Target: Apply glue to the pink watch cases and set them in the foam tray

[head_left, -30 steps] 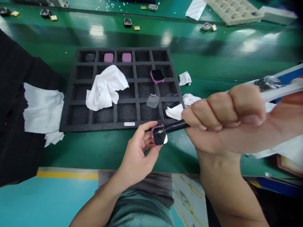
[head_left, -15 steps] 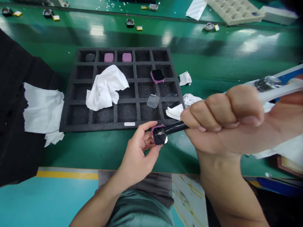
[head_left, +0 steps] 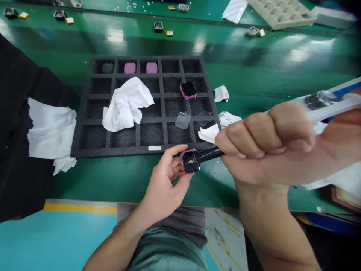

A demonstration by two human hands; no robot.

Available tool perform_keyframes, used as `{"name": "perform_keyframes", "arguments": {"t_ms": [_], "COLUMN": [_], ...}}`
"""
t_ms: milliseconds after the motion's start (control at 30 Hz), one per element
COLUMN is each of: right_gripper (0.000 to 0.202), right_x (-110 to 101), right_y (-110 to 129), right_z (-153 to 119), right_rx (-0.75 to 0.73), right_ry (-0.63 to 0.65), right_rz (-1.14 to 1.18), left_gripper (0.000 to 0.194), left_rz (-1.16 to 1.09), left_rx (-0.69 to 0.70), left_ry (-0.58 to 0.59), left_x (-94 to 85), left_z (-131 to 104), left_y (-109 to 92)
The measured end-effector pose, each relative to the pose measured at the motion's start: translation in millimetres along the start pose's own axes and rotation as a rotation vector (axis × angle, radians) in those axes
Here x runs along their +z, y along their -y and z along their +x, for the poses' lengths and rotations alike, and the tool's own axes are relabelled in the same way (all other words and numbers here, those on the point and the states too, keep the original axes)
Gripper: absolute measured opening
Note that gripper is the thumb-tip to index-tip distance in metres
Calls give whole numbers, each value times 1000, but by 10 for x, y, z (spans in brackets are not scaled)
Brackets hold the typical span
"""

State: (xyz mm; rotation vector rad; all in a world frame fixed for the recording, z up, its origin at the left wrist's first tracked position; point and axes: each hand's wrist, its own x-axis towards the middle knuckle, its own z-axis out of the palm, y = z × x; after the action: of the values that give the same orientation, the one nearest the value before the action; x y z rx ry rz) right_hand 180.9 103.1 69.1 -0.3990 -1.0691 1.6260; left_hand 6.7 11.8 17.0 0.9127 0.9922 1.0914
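Note:
Between the thumb and fingers of my left hand (head_left: 169, 180) is a purple watch case (head_left: 186, 166) with a dark face, held just off the front edge of a black foam tray (head_left: 121, 151). My right hand (head_left: 265, 135) is wrapped round a tool with a black shaft (head_left: 210, 154) and a pale handle. The tool's tip meets the watch face. In the tray lie a purple-framed watch (head_left: 188, 90), two purple pieces (head_left: 151, 68), a dark piece (head_left: 107, 68), a white cloth (head_left: 126, 105) and a clear film (head_left: 182, 120).
White cloths lie left of the tray (head_left: 50, 130) and at its right side (head_left: 221, 93). Along the far green belt (head_left: 96, 41) are several small watch parts with yellow batteries (head_left: 169, 33). A beige tray (head_left: 282, 13) stands at the back right, a black covered block (head_left: 25, 131) at the left.
The small parts on the far belt have shifted slightly right. The white glint at the watch's lower right corner has shrunk. Both hands keep nearly the same place and grip.

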Motion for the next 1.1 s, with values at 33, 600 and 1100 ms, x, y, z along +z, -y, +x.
{"name": "perform_keyframes", "arguments": {"t_ms": [33, 600, 1100], "right_gripper": [57, 53, 53], "right_x": [17, 38, 88], "right_y": [12, 47, 27], "right_z": [-28, -115, -93], "right_rx": [28, 107, 84], "right_ry": [-40, -91, -63], "right_rz": [14, 113, 130], "left_gripper": [49, 48, 48], "left_rz": [-3, -14, -17], "left_rx": [0, -6, 2], "left_ry": [2, -4, 0], "left_x": [1, -7, -6], "left_z": [0, -6, -9], "left_y": [1, 14, 26]}}
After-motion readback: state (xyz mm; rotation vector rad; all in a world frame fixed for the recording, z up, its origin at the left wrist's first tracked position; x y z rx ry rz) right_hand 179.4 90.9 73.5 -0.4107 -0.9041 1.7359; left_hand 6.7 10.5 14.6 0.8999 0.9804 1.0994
